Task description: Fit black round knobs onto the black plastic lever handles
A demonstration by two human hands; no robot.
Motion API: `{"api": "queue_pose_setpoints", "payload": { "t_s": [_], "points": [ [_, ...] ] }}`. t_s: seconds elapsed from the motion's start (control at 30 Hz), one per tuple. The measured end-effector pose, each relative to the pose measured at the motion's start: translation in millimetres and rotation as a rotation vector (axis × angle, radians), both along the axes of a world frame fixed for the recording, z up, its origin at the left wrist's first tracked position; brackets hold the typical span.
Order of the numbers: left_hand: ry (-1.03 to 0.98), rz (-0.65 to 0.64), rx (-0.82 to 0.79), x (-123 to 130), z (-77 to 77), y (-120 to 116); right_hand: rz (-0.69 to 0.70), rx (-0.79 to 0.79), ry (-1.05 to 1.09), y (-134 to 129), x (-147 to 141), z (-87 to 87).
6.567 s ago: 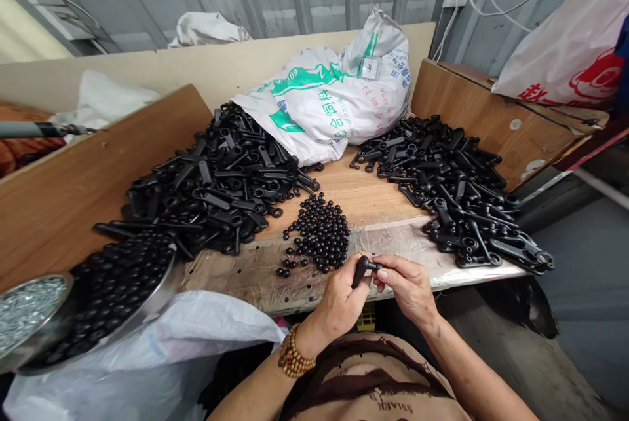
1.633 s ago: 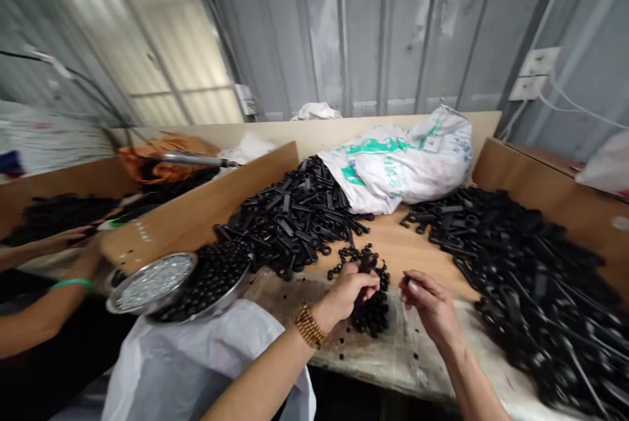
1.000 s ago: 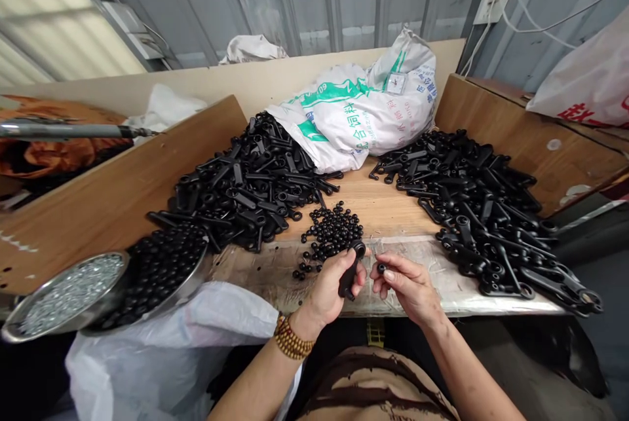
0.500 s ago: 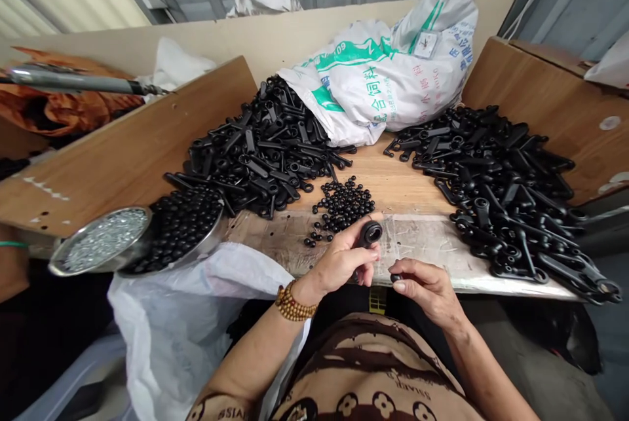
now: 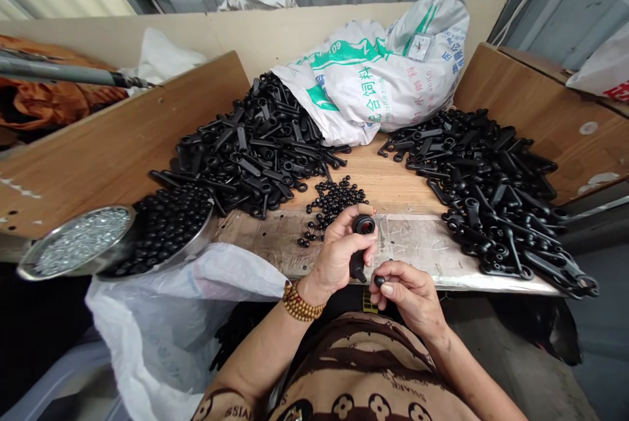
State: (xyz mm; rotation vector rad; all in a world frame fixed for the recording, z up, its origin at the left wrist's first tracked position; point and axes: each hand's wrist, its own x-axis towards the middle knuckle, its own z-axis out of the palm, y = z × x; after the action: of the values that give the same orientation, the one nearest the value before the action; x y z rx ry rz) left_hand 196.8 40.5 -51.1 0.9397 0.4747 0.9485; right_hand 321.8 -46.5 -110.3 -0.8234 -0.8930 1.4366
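Near the front edge of the bench, my left hand is closed around a black plastic handle with a ring-shaped end; the ring faces up and its narrow end points down toward me. Just to the right, my right hand pinches a small round black knob between thumb and fingertips, close to the handle's narrow end but apart from it. Beyond my left hand lies a small heap of little black balls on the wood.
A big pile of black handles lies left of centre, another pile at right. Behind them slumps a white printed sack. At left stand a metal bowl of silvery small parts and a bowl of black knobs. Wooden boards flank the bench.
My left hand has turned the handle so its narrow end now shows below the fingers. My right hand has come left with the knob, nearer to it. The view has shifted slightly.
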Motion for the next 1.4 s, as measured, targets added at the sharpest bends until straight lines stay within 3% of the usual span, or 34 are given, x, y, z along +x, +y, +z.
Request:
{"api": "queue_pose_setpoints", "payload": {
  "t_s": [0.3,0.47,0.77,1.03,1.27,1.4],
  "points": [
    [0.051,0.054,0.013,5,1.9,-8,-0.067,-0.022,0.060,1,-9,-2.2],
    [0.083,0.177,-0.042,8,1.3,-6,-0.172,0.010,-0.074,-3,-12,-8.6],
    [0.084,0.193,-0.091,12,1.0,-9,-0.269,0.067,-0.369,-8,-10,-16.2],
    [0.132,0.215,-0.005,11,-1.3,-12,-0.301,0.221,-0.640,-9,-6,-10.9],
    [0.199,0.226,0.042,10,-6.0,-25,-0.356,0.537,-0.914,-11,0,-4.7],
    [0.144,0.290,-0.008,13,-11.1,-26,-0.409,0.516,-0.877,-11,-2,-10.2]
  ]
}}
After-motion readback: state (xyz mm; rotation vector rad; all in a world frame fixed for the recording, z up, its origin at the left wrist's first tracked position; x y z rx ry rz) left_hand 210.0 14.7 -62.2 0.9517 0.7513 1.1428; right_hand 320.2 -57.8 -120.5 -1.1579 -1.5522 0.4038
